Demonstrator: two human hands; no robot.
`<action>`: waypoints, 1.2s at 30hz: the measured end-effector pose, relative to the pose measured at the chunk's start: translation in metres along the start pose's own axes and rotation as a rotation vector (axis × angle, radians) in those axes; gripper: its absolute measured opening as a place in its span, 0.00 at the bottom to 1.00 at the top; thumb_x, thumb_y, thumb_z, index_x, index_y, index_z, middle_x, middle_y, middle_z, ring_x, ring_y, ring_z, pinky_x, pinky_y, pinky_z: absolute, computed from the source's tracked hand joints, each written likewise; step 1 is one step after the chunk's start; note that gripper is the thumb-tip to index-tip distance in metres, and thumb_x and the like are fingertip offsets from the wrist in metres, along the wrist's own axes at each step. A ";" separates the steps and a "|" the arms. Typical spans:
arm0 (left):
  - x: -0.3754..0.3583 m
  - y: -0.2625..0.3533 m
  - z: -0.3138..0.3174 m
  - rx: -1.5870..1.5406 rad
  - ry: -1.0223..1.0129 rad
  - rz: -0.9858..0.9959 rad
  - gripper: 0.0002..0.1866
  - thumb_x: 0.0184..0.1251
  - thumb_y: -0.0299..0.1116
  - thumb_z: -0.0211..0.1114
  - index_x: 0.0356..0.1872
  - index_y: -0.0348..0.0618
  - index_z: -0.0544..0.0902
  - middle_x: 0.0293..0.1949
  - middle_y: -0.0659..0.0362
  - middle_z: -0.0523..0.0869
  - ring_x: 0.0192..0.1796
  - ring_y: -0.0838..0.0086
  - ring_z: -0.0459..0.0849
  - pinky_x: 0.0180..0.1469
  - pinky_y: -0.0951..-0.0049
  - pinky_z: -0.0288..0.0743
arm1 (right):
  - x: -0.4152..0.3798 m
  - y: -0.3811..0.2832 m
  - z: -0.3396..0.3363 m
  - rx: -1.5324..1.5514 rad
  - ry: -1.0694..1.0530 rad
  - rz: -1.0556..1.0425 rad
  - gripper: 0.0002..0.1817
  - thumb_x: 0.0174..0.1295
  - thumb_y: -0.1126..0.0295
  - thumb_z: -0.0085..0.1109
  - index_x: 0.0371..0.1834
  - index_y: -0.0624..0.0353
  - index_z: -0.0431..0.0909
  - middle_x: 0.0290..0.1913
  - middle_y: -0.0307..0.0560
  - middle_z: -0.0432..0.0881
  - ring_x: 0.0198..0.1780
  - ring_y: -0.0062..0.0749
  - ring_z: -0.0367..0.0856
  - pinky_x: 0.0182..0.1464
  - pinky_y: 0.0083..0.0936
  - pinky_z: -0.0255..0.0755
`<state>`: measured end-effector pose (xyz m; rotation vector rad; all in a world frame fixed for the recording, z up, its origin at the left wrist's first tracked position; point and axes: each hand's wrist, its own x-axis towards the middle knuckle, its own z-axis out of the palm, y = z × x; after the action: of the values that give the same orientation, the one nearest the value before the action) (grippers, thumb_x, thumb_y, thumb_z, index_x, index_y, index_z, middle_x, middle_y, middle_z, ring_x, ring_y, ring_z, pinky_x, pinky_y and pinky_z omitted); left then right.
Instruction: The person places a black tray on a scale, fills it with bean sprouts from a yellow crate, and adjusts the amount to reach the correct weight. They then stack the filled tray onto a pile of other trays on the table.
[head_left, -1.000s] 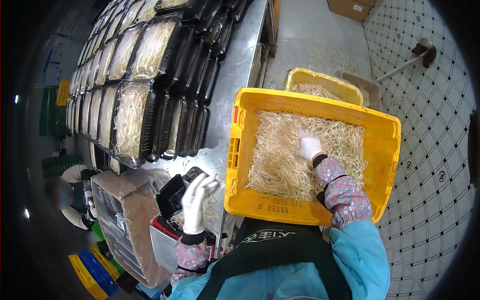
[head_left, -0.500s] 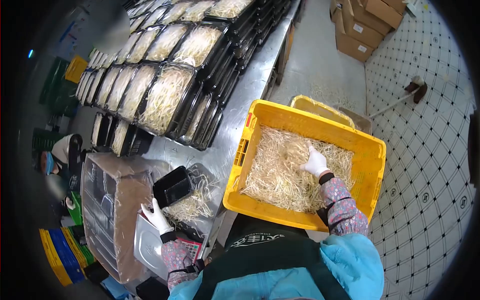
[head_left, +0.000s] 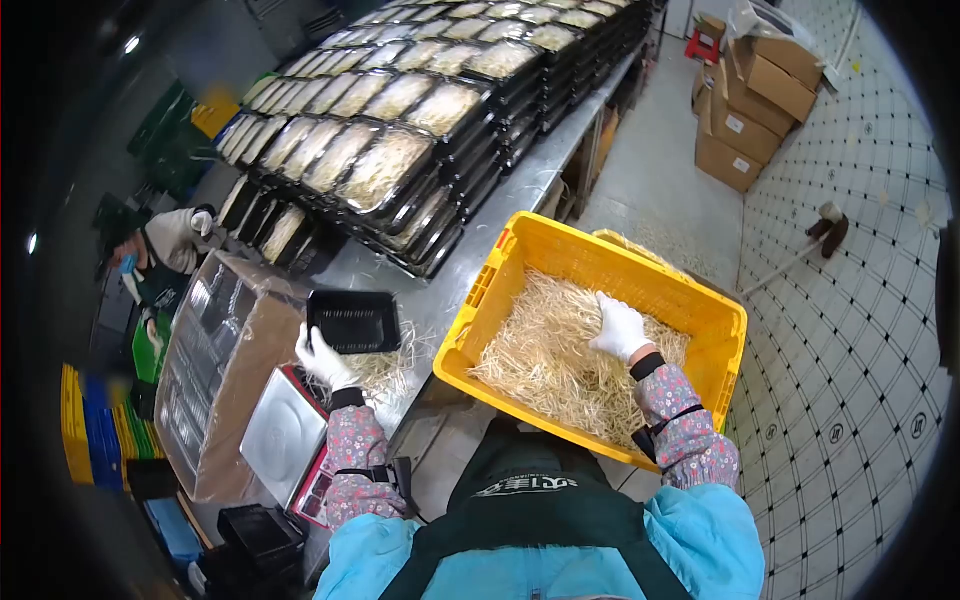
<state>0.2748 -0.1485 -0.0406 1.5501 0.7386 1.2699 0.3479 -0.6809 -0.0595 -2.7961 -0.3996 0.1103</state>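
My left hand [head_left: 326, 362], in a white glove, grips the near left corner of a black plastic tray [head_left: 354, 324]. The tray is tilted so that its bare inside faces me. Beneath it, loose bean sprouts [head_left: 378, 376] lie on the metal table [head_left: 425, 300]. A yellow crate [head_left: 590, 250] on my right contains a heap of bean sprouts [head_left: 540, 350]. Over that heap is my right hand [head_left: 620, 330], also gloved, its fingers curled into the sprouts; the fingertips are partly hidden.
A scale [head_left: 284, 436] stands by my left forearm, beside a plastic-lined carton [head_left: 225, 370]. Stacked packs of sprouts [head_left: 400, 160] cover the table's far part. Spare black trays [head_left: 262, 535] sit at lower left. A co-worker [head_left: 165, 255] is at far left; cardboard boxes [head_left: 745, 125] stand behind.
My left hand has taken hold of the black tray and turned it more level across the view. My right hand stays among the sprouts, shifted slightly. The camera view has tilted upward.
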 end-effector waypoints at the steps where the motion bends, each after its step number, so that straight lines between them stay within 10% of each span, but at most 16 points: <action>1: -0.014 0.036 0.011 -0.020 -0.037 0.058 0.16 0.71 0.23 0.62 0.57 0.30 0.77 0.56 0.51 0.83 0.57 0.69 0.80 0.65 0.69 0.71 | 0.003 -0.013 -0.016 -0.018 -0.045 -0.006 0.52 0.38 0.59 0.76 0.72 0.62 0.64 0.55 0.60 0.82 0.56 0.51 0.82 0.56 0.41 0.77; 7: -0.097 0.181 0.049 0.148 -0.319 0.771 0.21 0.72 0.28 0.59 0.66 0.42 0.74 0.73 0.44 0.63 0.75 0.50 0.63 0.76 0.52 0.53 | 0.026 -0.110 -0.073 -0.063 -0.058 -0.203 0.36 0.39 0.61 0.73 0.56 0.61 0.76 0.48 0.57 0.84 0.51 0.51 0.83 0.51 0.42 0.78; 11: -0.133 0.182 0.044 0.470 -0.532 0.972 0.29 0.63 0.35 0.67 0.68 0.55 0.77 0.75 0.41 0.61 0.76 0.44 0.59 0.67 0.49 0.63 | 0.045 -0.198 -0.076 -0.085 -0.048 -0.420 0.31 0.38 0.61 0.73 0.50 0.59 0.79 0.41 0.57 0.85 0.46 0.53 0.84 0.47 0.43 0.79; 13: -0.132 0.176 0.022 0.597 -0.705 0.853 0.27 0.66 0.37 0.65 0.68 0.53 0.77 0.75 0.42 0.62 0.75 0.44 0.60 0.67 0.50 0.63 | 0.047 -0.248 -0.067 0.081 0.059 -0.594 0.22 0.44 0.62 0.69 0.43 0.59 0.79 0.36 0.57 0.83 0.42 0.54 0.83 0.43 0.45 0.78; 24: -0.016 0.053 -0.216 -0.256 -0.098 -0.289 0.25 0.83 0.39 0.48 0.72 0.33 0.67 0.69 0.48 0.74 0.72 0.62 0.70 0.74 0.69 0.59 | 0.006 -0.559 0.026 0.180 -0.034 -1.358 0.36 0.37 0.66 0.71 0.56 0.61 0.76 0.40 0.56 0.82 0.43 0.51 0.82 0.46 0.42 0.77; 28: 0.025 0.022 -0.307 0.148 -0.176 -0.235 0.32 0.80 0.45 0.54 0.72 0.29 0.64 0.72 0.38 0.65 0.76 0.51 0.62 0.77 0.58 0.53 | -0.011 -0.638 0.087 0.059 -0.265 -1.466 0.35 0.38 0.65 0.70 0.56 0.62 0.76 0.42 0.55 0.82 0.47 0.51 0.82 0.49 0.41 0.77; 31: 0.050 0.035 -0.341 0.833 -0.104 0.361 0.35 0.75 0.47 0.56 0.72 0.30 0.63 0.68 0.38 0.72 0.72 0.49 0.67 0.76 0.54 0.53 | -0.029 -0.657 0.132 0.030 -0.161 -1.556 0.33 0.41 0.64 0.70 0.56 0.60 0.75 0.45 0.55 0.82 0.50 0.52 0.80 0.53 0.42 0.75; 36: 0.073 0.018 -0.343 0.946 -0.475 0.335 0.34 0.73 0.49 0.55 0.72 0.36 0.66 0.69 0.45 0.73 0.71 0.53 0.70 0.74 0.53 0.55 | -0.015 -0.670 0.127 0.091 -0.504 -1.450 0.44 0.41 0.57 0.75 0.64 0.61 0.70 0.58 0.59 0.77 0.61 0.55 0.74 0.61 0.44 0.71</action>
<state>-0.0346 0.0119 0.0006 2.7118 0.8286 0.7051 0.1434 -0.0371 0.0325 -1.7139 -2.2315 0.4416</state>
